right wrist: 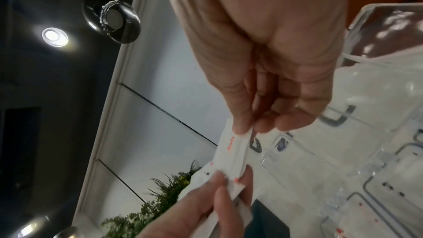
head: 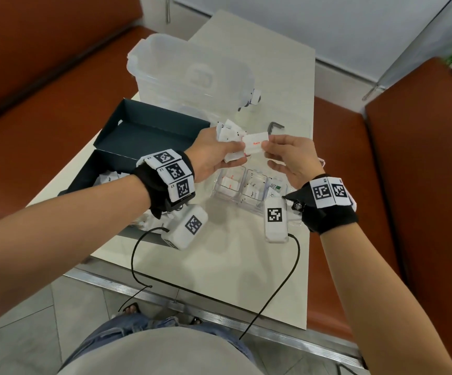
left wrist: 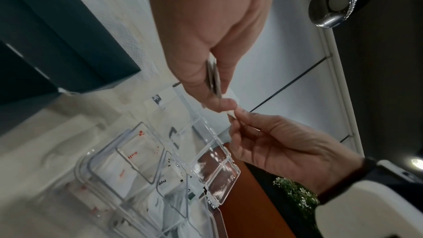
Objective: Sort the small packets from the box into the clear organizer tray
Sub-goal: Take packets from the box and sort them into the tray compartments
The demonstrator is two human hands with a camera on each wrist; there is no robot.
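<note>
My left hand grips a bunch of small white packets above the clear organizer tray. My right hand pinches one end of a white packet with red print, whose other end is still at the left thumb. In the right wrist view that salt packet stretches between the right fingertips and the left hand. In the left wrist view the tray lies below both hands, its compartments holding packets. The dark box stands open at left, with more packets inside.
A large frosted plastic container stands at the back of the white table. A small dark metal bracket lies right of the packets. Orange-brown benches flank the table. Black cables hang from both wrist units.
</note>
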